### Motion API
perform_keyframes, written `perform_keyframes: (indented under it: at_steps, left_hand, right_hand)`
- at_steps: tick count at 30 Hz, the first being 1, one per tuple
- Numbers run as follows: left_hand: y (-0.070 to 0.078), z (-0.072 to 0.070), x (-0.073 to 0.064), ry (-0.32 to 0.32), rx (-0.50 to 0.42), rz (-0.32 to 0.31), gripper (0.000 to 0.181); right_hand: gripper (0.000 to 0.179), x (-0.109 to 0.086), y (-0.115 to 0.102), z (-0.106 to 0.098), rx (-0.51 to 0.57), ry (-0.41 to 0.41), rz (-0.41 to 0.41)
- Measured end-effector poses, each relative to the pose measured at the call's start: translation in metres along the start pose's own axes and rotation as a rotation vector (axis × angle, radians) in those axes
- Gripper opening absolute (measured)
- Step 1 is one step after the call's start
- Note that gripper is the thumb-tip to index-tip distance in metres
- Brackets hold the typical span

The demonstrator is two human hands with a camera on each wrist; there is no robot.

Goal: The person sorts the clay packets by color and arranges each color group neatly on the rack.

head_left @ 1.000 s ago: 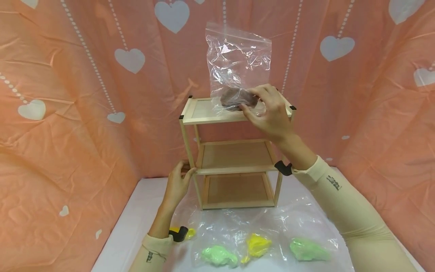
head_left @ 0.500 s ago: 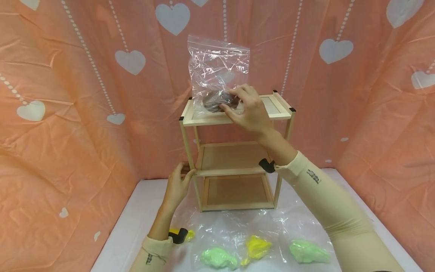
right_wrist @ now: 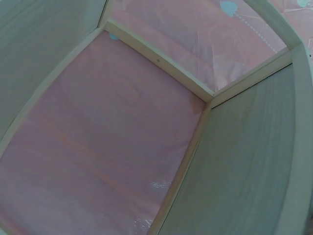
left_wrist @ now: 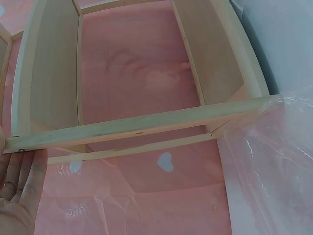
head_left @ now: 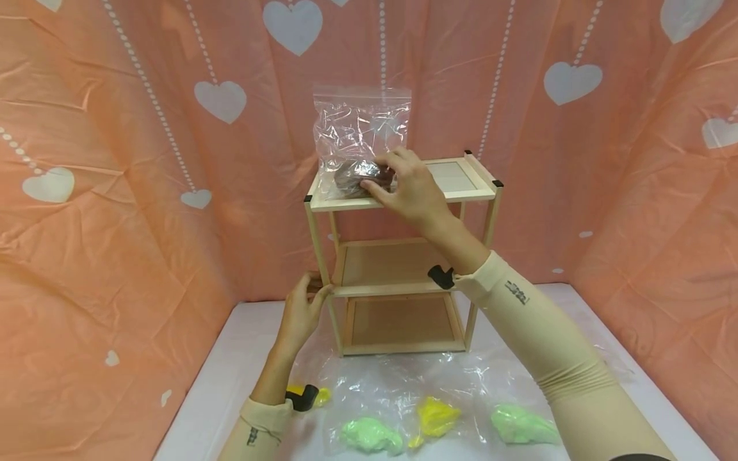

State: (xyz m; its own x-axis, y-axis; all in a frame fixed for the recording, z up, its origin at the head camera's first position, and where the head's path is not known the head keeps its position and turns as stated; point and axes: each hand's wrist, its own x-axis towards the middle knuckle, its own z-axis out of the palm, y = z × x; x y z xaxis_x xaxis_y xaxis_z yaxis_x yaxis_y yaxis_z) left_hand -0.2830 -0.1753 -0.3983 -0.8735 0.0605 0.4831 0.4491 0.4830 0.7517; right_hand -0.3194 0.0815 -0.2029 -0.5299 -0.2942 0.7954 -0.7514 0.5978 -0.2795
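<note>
A clear zip bag (head_left: 362, 125) with a brown lump (head_left: 349, 177) in its bottom stands at the left part of the top tier of a small three-tier wooden shelf (head_left: 398, 289). My right hand (head_left: 416, 192) holds the lump through the plastic, thumb in front and fingers over its right end. Lower down, my left hand (head_left: 301, 310) grips the shelf's left front post at the middle tier. The left wrist view shows those fingers (left_wrist: 25, 178) against the post (left_wrist: 142, 122). Only shelf parts (right_wrist: 234, 156) appear in the right wrist view; the hand is outside it.
Clear plastic (head_left: 461, 371) covers the white table (head_left: 213, 384) before the shelf. On it lie bagged lumps: one green (head_left: 371, 435), one yellow (head_left: 436, 417) and another green (head_left: 521, 424). More yellow (head_left: 323, 396) shows beside the left wrist. A pink heart-patterned curtain (head_left: 259, 160) surrounds the table.
My right hand has carried the bag leftward and slightly down, from above the middle of the top tier to its left part. The left hand has kept its hold on the post.
</note>
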Motion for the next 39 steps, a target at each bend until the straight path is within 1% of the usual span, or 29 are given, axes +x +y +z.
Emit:
perform_keyframes:
  at_steps: [5,10,15,19,22,27,33,35,39]
  left_hand:
    - [0.002,0.000,0.000,0.006,-0.001,-0.007,0.031]
    - [0.003,0.001,0.000,0.013,-0.001,-0.006,0.029]
    - [0.003,0.001,0.000,0.012,0.001,0.000,0.031]
    - [0.004,0.001,-0.001,0.010,0.001,-0.004,0.031]
    - [0.003,0.000,-0.001,0.006,0.006,-0.008,0.030]
    - [0.004,0.000,-0.001,-0.001,0.009,-0.015,0.030]
    - [0.005,0.000,0.000,-0.006,0.000,-0.012,0.028]
    - [0.005,0.000,0.000,-0.012,-0.001,-0.014,0.028]
    - [0.004,-0.001,-0.001,-0.027,0.003,-0.028,0.028]
  right_hand:
    - [0.046,0.001,0.000,0.001,0.021,-0.012,0.027]
    - [0.044,0.002,-0.001,0.001,0.042,-0.007,0.036]
    - [0.044,0.002,-0.002,0.001,0.012,-0.026,0.040]
    - [0.048,0.001,-0.002,0.001,-0.005,-0.029,0.028]
    - [0.047,-0.002,0.000,0.000,0.003,0.011,-0.005]
    - [0.040,-0.007,0.004,0.000,0.032,0.098,-0.086]
    - [0.042,-0.013,0.007,-0.001,0.091,0.207,-0.104]
    - [0.042,-0.017,0.008,-0.002,0.102,0.231,-0.124]
    - [0.039,-0.028,0.009,-0.004,0.095,0.267,-0.189]
